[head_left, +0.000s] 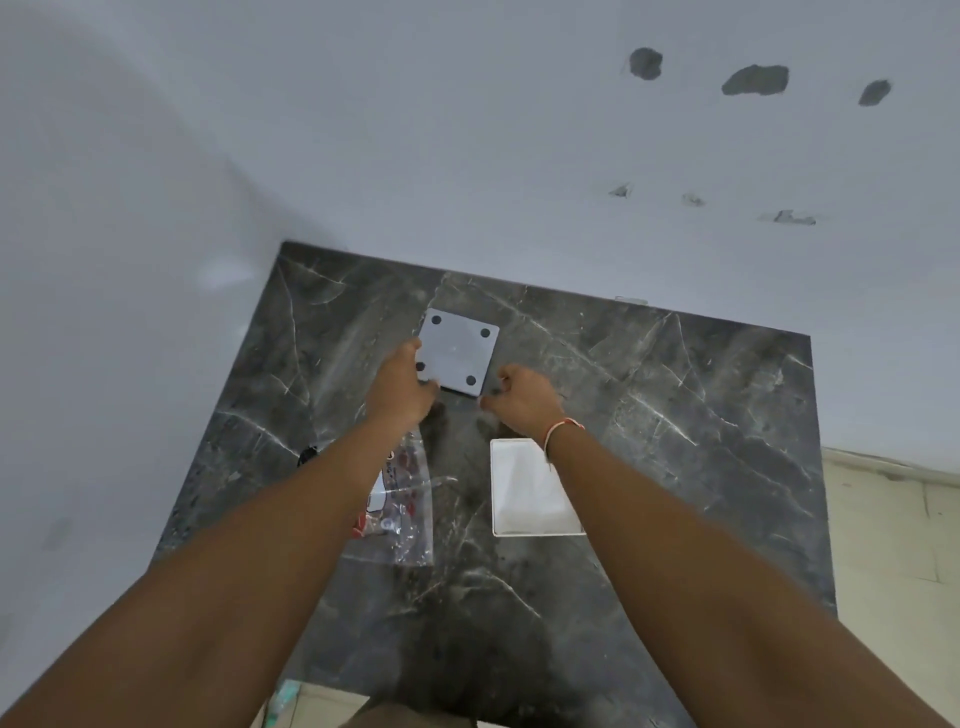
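Note:
A flat grey square plate (457, 351) with a dark round pad near each corner lies on the dark marble tabletop (649, 415), toward its far side. My left hand (402, 382) grips the plate's near-left edge, covering part of that corner. My right hand (522, 397) hovers just off the plate's near-right corner with its fingers curled and nothing seen in them. A white rectangular tray (530, 491) sits nearer to me, partly under my right forearm.
A clear plastic bag with red and white print (402, 512) lies under my left forearm. A small black object (307, 454) pokes out left of that arm. White walls meet the table at the back and left. Pale floor shows at the right.

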